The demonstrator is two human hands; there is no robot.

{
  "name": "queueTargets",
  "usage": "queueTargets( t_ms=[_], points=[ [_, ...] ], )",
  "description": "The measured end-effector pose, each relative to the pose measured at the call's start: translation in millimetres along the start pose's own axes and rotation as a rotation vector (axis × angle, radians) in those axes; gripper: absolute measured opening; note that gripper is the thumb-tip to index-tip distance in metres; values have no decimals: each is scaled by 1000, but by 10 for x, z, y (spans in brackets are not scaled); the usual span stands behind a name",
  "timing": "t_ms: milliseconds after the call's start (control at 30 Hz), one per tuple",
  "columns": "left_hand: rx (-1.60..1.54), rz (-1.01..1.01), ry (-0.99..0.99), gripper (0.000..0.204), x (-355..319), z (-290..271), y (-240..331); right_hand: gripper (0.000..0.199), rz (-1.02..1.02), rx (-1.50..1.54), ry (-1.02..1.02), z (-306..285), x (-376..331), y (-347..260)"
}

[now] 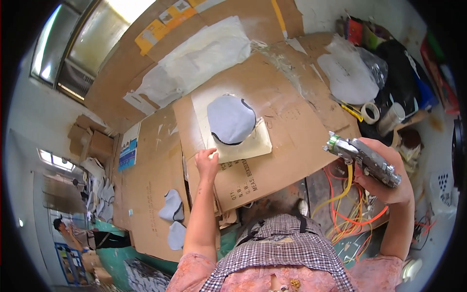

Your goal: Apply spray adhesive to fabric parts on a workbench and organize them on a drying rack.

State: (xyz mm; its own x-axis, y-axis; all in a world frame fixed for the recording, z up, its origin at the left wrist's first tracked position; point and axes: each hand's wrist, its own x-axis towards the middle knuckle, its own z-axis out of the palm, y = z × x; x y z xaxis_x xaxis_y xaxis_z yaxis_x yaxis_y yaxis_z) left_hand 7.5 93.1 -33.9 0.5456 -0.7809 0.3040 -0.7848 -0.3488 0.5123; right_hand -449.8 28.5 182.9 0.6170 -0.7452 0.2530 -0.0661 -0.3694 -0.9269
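Observation:
A light grey rounded fabric piece with black edging (231,119) lies on a cream sheet (253,147), which rests on cardboard in front of me. At the sheet's near left corner is my left hand (207,163), its thumb and fingers pinched on the edge. Off to the right, my right hand (384,170) is wrapped around a metal spray gun (365,156) with a green ring near its nozzle. A yellow hose (346,187) hangs from the gun. The nozzle end points left, held apart from the fabric piece.
Similar grey pieces (171,207) lie on cardboard at the left. A tape roll (370,113), a yellow cutter (352,112) and plastic bags (348,73) are at the far right. Tangled hoses (360,221) hang below the right side. Another person (90,238) stands at the far left.

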Motion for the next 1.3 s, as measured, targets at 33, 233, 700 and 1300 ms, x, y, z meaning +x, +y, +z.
queueTargets(
  t_ms=[33,233,700,1300],
  points=[
    [-12,-10,13,15,-72,-39,-57,46,-8,-13,-13,-15,77,-36],
    [-175,-166,250,17,-595,-354,-747,44,143,2,-38,-72,297,-143],
    [-342,-595,441,22,-1212,-529,-994,47,183,-96,-211,406,430,-479],
    [-486,-645,414,14,-1064,1,-639,47,45,-51,-330,182,774,-340]
  ],
)
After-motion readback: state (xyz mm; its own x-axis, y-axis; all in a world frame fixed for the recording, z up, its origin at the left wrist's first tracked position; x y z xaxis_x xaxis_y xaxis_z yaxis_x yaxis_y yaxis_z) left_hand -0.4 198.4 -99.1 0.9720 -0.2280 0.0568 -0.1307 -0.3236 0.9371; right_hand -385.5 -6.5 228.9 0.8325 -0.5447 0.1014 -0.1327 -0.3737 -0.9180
